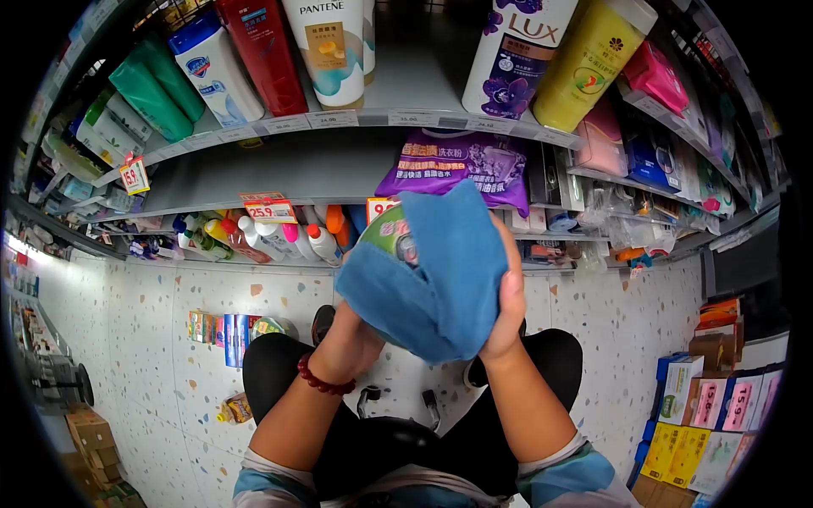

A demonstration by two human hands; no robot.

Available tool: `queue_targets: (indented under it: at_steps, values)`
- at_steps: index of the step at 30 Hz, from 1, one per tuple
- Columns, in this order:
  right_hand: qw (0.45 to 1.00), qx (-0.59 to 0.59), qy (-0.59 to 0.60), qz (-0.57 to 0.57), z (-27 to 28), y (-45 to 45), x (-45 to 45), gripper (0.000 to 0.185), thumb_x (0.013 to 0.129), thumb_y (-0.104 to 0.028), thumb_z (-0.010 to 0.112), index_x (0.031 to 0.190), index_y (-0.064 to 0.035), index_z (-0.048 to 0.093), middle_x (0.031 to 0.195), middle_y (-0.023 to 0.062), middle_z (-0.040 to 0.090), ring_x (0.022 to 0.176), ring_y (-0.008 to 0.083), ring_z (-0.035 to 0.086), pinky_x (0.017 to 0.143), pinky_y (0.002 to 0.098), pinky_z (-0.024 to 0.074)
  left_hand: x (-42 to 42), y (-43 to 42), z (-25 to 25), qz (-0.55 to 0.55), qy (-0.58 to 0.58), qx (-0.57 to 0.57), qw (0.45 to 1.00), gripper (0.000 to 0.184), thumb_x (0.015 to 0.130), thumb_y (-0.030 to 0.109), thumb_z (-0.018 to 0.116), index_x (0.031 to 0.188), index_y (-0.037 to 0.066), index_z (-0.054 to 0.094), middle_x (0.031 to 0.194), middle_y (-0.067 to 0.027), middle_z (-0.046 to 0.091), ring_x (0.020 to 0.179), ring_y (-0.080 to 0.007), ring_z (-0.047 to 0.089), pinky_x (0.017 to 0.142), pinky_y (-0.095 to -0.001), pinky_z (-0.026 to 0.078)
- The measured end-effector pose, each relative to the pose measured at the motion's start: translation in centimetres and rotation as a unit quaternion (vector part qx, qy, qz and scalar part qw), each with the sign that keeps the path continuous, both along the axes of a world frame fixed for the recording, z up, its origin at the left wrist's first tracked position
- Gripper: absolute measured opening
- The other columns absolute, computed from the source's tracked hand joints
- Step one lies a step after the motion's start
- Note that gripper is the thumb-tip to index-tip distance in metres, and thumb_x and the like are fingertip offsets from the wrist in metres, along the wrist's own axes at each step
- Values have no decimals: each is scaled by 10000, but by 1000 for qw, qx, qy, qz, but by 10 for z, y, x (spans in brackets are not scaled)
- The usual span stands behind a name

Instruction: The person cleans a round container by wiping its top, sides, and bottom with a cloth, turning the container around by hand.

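In front of my chest a blue cloth [453,279] is draped and folded round a round container with a green printed label [391,239]. Only part of that label shows through a gap in the cloth; the rest is covered. My left hand [351,339], with a dark red bead bracelet at the wrist, grips the bundle from its lower left, its fingers mostly hidden. At the right side, my right hand [508,296] is curled round the cloth, thumb along its edge. Just beyond the bundle, a purple bag of washing powder [461,161] lies on the middle shelf.
The upper shelf [406,118] bears shampoo and body-wash bottles, including a LUX bottle [512,59]. Smaller bottles [262,237] stand on the lowest shelf. On the floor at left are small boxes [237,339] and a yellow-capped bottle [235,410]. Stacked boxes [686,415] stand at right.
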State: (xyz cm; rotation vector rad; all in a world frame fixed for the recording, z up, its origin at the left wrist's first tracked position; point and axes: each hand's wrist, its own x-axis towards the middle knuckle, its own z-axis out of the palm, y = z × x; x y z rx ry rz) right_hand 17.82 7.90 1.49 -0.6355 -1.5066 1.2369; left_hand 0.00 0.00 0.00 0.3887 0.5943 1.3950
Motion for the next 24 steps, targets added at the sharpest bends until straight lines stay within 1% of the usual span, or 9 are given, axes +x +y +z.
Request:
queue_targets:
  at_steps: [3,6,7,9,14,17,21,23,24]
  values:
    - [976,-175,130,-10,13,3,6,716,998,-520,387,1501,-11,408,1467,195,512,1292,298,557,1128,430,425,-1,3,-5,-46,178,127,975,1013,917,425,741,1634,120,92,1659,-109,170,1529,-261,221,1196,-445,302]
    - [842,-407,344,82,19,8,17,677,1014,-491,389,1448,24,467,1355,209,604,1208,324,624,1057,468,498,6,0,25,-35,269,173,947,1106,835,237,837,1640,103,90,1636,-131,240,1464,-242,322,1200,-418,274]
    - [844,-408,341,77,2,13,20,677,1014,-491,389,1448,24,467,1355,209,604,1208,324,624,1057,468,498,3,1,24,-38,264,172,948,1106,835,237,837,1640,103,90,1636,-131,240,1464,-242,322,1200,-418,274]
    - [857,-353,353,130,-24,23,25,610,1031,-435,415,1435,16,486,1365,208,598,1196,322,633,1042,463,521,-8,2,15,-30,506,277,816,1097,811,254,857,1636,94,151,1618,-145,286,1442,-255,348,1198,-413,262]
    - [883,-270,362,130,16,16,10,517,1022,-315,512,1419,16,502,1442,213,540,1195,307,628,1039,441,529,-1,-3,9,61,543,258,797,1232,707,388,926,1618,26,179,1581,-146,325,1380,-267,401,1181,-398,276]
    - [913,-190,337,132,30,5,7,486,1015,-295,522,1387,19,526,1437,207,548,1202,298,616,1049,424,514,22,-9,8,55,339,166,924,1232,702,622,857,1574,-4,251,1514,-114,319,1403,-248,364,1159,-407,329]
    - [892,-262,357,95,5,8,4,459,1025,-234,496,1379,56,526,1386,183,595,1165,219,635,1016,346,526,17,-23,-27,-5,304,113,946,986,873,638,684,1560,46,299,1493,-112,460,1337,-262,509,1134,-443,389]
    - [851,-354,384,58,-8,4,3,485,1048,-298,438,1378,44,532,1376,188,597,1178,252,640,1036,381,516,28,-16,-11,7,68,72,995,792,980,587,524,1538,51,350,1489,-120,491,1350,-286,507,1126,-469,403]
    - [841,-361,400,61,-1,0,0,507,1058,-348,392,1349,37,551,1340,182,613,1167,269,644,1050,395,504,32,-12,-12,42,71,77,994,700,1024,558,403,1516,61,395,1473,-145,520,1338,-314,522,1114,-490,417]
